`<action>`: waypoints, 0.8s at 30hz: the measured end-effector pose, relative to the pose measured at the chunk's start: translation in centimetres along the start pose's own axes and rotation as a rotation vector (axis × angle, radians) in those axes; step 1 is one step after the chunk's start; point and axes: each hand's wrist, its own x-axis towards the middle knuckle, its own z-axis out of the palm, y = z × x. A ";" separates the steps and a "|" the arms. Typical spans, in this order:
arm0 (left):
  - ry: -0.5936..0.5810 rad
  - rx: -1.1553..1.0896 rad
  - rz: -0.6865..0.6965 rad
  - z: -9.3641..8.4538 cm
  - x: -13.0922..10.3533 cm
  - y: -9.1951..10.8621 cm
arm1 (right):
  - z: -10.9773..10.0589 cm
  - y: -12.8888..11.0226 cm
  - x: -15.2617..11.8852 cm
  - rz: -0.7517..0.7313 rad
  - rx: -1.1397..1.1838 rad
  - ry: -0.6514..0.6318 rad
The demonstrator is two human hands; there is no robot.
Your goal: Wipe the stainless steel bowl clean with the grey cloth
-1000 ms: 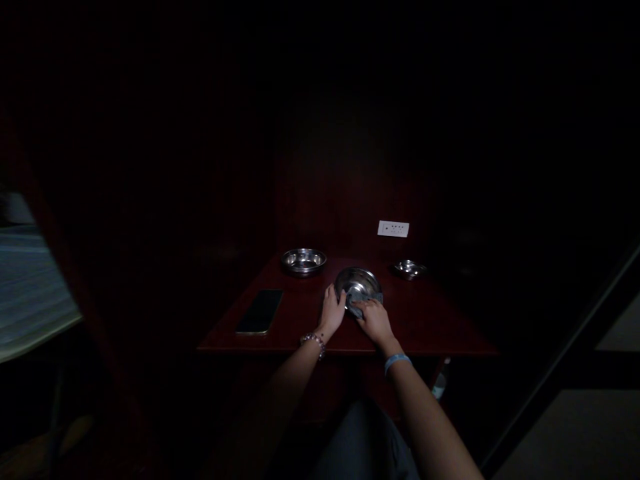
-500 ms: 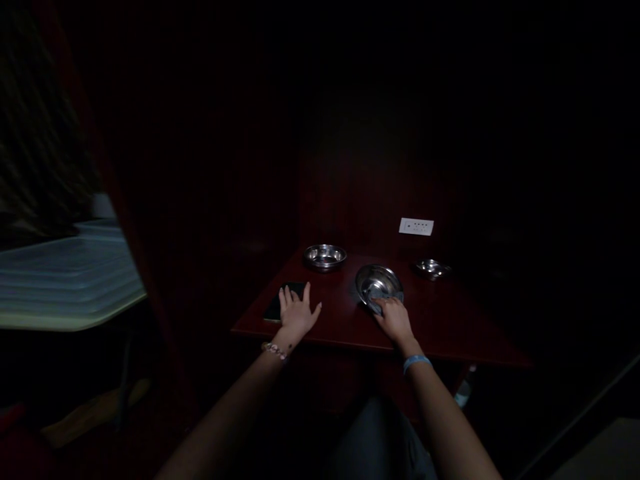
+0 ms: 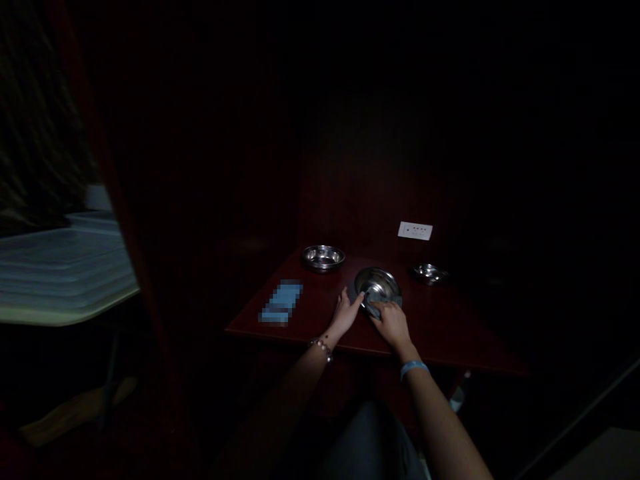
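A steel bowl (image 3: 377, 277) stands tilted near the middle of the dark red table (image 3: 320, 327). At its near side my right hand (image 3: 393, 325) grips a grey cloth (image 3: 387, 303), pressed against the inside of the bowl. My left hand (image 3: 345, 312) is at the bowl's left edge, thumb at the rim and fingers apart; part of its fingers is hard to make out in the dark. Left of it lies a phone (image 3: 281, 302), its lit screen pixelated. A second steel bowl (image 3: 323, 257) sits at the back left, and a smaller steel dish (image 3: 430, 273) at the back right.
A white socket plate (image 3: 415, 231) is on the back wall. At the far left, stacked pale trays (image 3: 65, 273) stand beyond a red upright panel. A bottle (image 3: 460, 393) shows below the table's right front edge.
My left hand has moved right, from over the phone to the bowl's left edge. The phone's screen, dark before, is now lit. My right hand stays at the bowl with the cloth.
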 end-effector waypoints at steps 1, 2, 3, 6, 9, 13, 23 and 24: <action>-0.004 -0.033 0.020 0.6 0.2 0.0 | -0.1 0.0 0.0 -0.023 0.004 -0.008; -0.010 -0.038 0.034 1.0 0.3 0.2 | -0.2 -0.1 0.0 -0.048 0.011 -0.017; -0.019 -0.012 0.040 1.2 0.2 0.4 | -0.2 -0.1 0.0 -0.070 0.020 -0.023; -0.023 0.136 -0.022 1.0 -0.5 1.2 | -0.3 -0.2 0.1 -0.108 0.061 -0.025; -0.045 0.149 -0.061 0.6 -1.2 1.8 | -0.2 -0.2 0.1 -0.154 0.115 -0.024; -0.032 0.088 -0.080 0.4 -1.1 2.0 | 0.1 0.0 0.2 -0.229 0.188 -0.045; -0.046 -0.123 0.127 1.2 -0.4 0.2 | 1.6 0.4 0.2 -0.205 0.276 -0.057; -0.059 -0.134 0.142 1.2 -0.4 0.2 | 1.5 0.4 0.3 -0.202 0.260 -0.051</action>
